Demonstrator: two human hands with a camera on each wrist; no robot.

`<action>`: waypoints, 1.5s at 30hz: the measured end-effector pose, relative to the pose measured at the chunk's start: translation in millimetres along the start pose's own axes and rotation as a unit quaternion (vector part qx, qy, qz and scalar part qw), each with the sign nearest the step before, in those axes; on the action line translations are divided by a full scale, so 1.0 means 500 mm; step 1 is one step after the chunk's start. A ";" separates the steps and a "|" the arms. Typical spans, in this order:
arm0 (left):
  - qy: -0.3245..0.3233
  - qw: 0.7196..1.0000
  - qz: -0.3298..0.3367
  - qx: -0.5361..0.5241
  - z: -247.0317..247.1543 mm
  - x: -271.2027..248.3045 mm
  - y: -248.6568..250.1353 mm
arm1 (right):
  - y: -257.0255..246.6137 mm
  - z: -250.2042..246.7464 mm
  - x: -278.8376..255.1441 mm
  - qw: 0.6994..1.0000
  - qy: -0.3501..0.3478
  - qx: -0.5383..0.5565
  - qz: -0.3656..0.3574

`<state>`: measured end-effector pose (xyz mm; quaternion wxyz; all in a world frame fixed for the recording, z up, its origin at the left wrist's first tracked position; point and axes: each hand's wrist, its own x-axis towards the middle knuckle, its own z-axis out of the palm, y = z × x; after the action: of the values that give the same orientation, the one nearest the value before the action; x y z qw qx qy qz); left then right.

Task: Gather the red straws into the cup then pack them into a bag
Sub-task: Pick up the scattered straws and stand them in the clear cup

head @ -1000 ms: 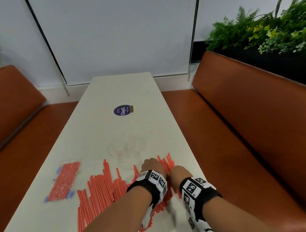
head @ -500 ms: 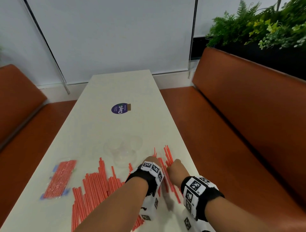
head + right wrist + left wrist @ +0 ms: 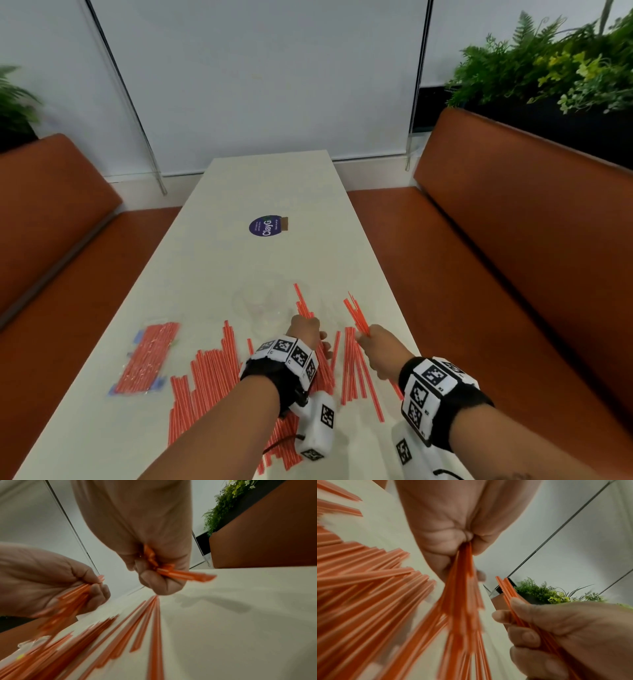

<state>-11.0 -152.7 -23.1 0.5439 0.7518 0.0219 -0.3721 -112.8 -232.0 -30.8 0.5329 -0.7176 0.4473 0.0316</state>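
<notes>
Many red straws (image 3: 205,377) lie loose across the near end of the white table (image 3: 274,192). My left hand (image 3: 305,330) grips a bunch of red straws (image 3: 302,303) that points away from me, beside a clear cup (image 3: 263,308) that is hard to make out. My right hand (image 3: 375,344) grips a smaller bunch (image 3: 356,313), lifted off the table. In the left wrist view, the left hand (image 3: 453,540) is curled round its straws (image 3: 462,588). The right wrist view has the right hand (image 3: 154,568) pinching its straws (image 3: 185,576).
A clear bag packed with red straws (image 3: 149,356) lies near the table's left edge. A purple sticker (image 3: 265,226) sits mid-table. Orange-brown benches (image 3: 513,257) run along both sides, with plants (image 3: 548,68) behind the right one. The table's right edge is close to my right hand.
Both hands have drawn apart and each has raised a bunch of straws from the pile. A second ago they were close together, low on the straws.
</notes>
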 end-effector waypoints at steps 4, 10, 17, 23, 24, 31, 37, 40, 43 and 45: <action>-0.001 0.999 0.040 -0.029 -0.032 0.003 0.006 | -0.030 0.013 0.003 0.995 0.000 -0.082 -0.048; -0.070 0.991 0.112 0.008 -0.126 -0.001 0.008 | -0.120 0.043 -0.005 0.983 0.024 -0.131 -0.123; -0.040 0.990 0.125 -0.047 -0.221 -0.006 -0.014 | -0.288 0.085 -0.028 0.962 0.045 -0.082 -0.255; -0.020 0.985 0.152 -0.075 -0.283 -0.007 -0.027 | -0.335 0.167 0.019 0.922 0.123 -0.001 -0.366; -0.020 0.984 0.155 -0.081 -0.291 -0.008 -0.027 | -0.330 0.180 0.031 0.927 0.121 -0.009 -0.356; -0.013 0.981 0.178 -0.074 -0.313 0.001 -0.018 | -0.303 0.213 0.082 0.955 0.107 -0.142 -0.237; -0.066 0.981 0.167 -0.072 -0.282 0.007 0.026 | -0.286 0.165 0.071 0.962 0.116 -0.161 -0.189; -0.062 0.975 0.204 -0.055 -0.264 0.007 0.072 | -0.257 0.148 0.066 0.956 0.116 -0.180 -0.199; -0.025 0.966 0.250 -0.066 -0.252 0.017 0.123 | -0.222 0.149 0.061 0.935 0.091 -0.257 -0.226; -0.001 0.958 0.270 -0.092 -0.243 0.028 0.146 | -0.205 0.153 0.061 0.924 0.086 -0.282 -0.241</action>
<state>96.1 -86.3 43.4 0.6911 0.6761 -0.1483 -0.2081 8.1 -186.6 -4.2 0.2591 -0.9245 0.2773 -0.0349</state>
